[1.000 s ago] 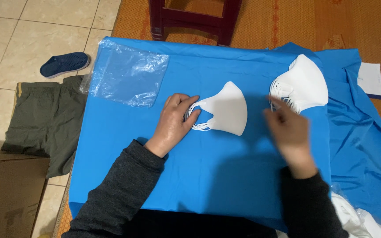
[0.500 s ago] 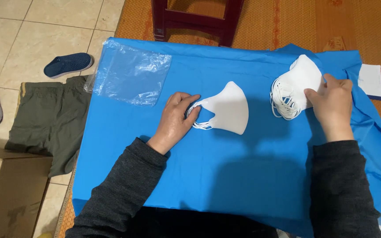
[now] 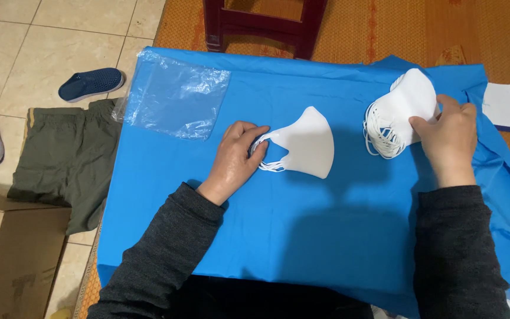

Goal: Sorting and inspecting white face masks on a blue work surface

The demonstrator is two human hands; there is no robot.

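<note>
A small stack of folded white face masks lies in the middle of the blue cloth. My left hand rests on the cloth and pinches the ear loops at the stack's left end. Further right sits a larger pile of white masks with its loops hanging to the left. My right hand grips that pile from the right side, fingers closed over its edge.
A clear plastic bag lies at the cloth's far left corner. A dark wooden stool stands beyond the far edge. A white card lies at the right. On the floor left: olive clothing, two blue shoes, a cardboard box.
My right hand moved right from the cloth beside the small stack and took hold of the larger mask pile. My left hand stayed on the ear loops.
</note>
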